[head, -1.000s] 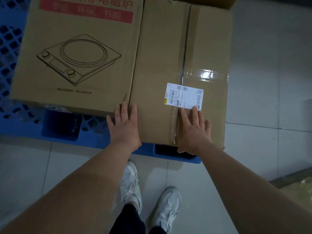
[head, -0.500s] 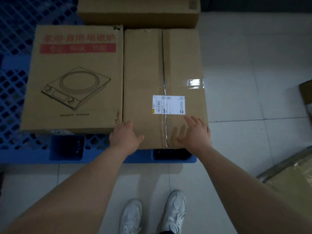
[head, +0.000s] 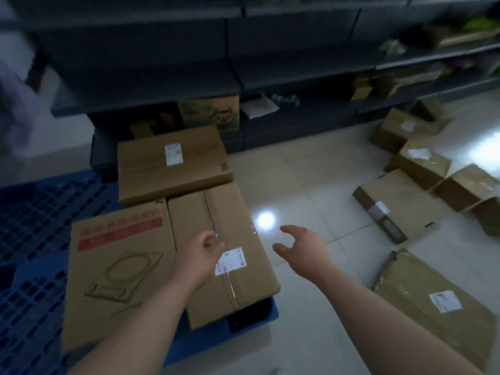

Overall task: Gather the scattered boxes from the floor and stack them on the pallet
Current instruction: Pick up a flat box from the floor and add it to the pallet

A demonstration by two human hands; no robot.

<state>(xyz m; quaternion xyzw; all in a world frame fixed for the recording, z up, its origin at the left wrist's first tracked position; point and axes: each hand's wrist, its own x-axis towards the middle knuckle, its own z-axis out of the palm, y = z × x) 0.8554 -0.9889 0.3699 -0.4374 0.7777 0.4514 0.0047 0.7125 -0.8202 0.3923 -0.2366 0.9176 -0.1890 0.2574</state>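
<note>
Hands empty, fingers loosely curled: left hand [head: 201,253] over the taped box [head: 216,234] on the pallet [head: 32,226]; right hand [head: 303,247] at three o'clock above the floor [head: 297,180].

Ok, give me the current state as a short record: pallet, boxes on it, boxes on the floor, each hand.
pallet: blue plastic pallet, at left, partly bare
boxes on pallet: three; induction cooker box at front left, taped box with label to its right, long labelled box behind them
boxes on floor: at least five, to the right; nearest is flat labelled box
left hand: empty, fingers curled, above taped box
right hand: empty, open, over floor tiles
</note>
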